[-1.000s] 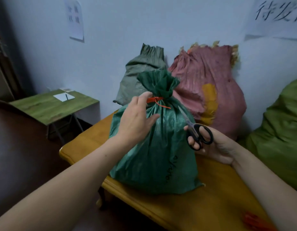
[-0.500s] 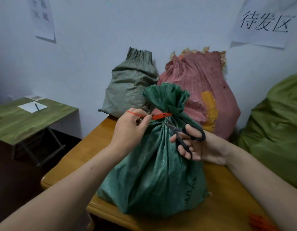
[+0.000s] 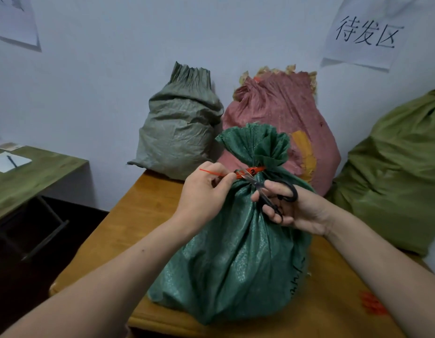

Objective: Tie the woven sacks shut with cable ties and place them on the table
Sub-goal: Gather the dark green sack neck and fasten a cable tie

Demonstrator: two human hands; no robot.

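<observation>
the dark green sack (image 3: 236, 245) is standing on the wooden table (image 3: 128, 223), its neck cinched by an orange cable tie (image 3: 250, 171), while the left hand (image 3: 204, 191) is pinching the tie's loose tail and the right hand (image 3: 297, 208) is gripping black scissors (image 3: 270, 193) at that tie.

Both forearms are bare to the frame's 6 o'clock edge, no sleeves showing; the left hand (image 3: 203, 191) and right hand (image 3: 300, 211) are ungloved.
</observation>
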